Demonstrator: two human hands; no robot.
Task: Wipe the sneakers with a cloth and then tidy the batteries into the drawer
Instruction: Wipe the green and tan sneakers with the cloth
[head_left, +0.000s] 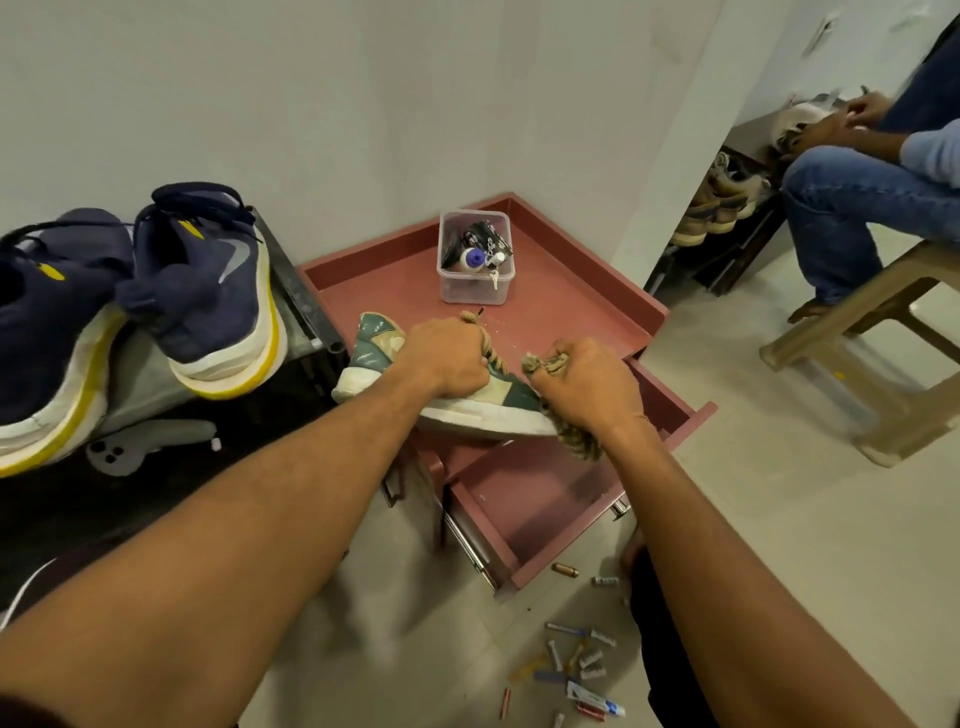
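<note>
Green sneaker (374, 343) rests on the cabinet (571, 312); left hand (441, 358) grips its laces (492, 358), right hand (587, 384) clutches the cloth (579, 441) at the toe. Batteries (576, 660) lie beside the open drawer (524, 499).

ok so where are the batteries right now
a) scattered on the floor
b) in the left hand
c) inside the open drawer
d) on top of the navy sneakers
a: the batteries lie scattered on the floor in front of the open drawer, whose visible inside holds none; the left hand grips the sneaker and the right hand holds the cloth.
</note>
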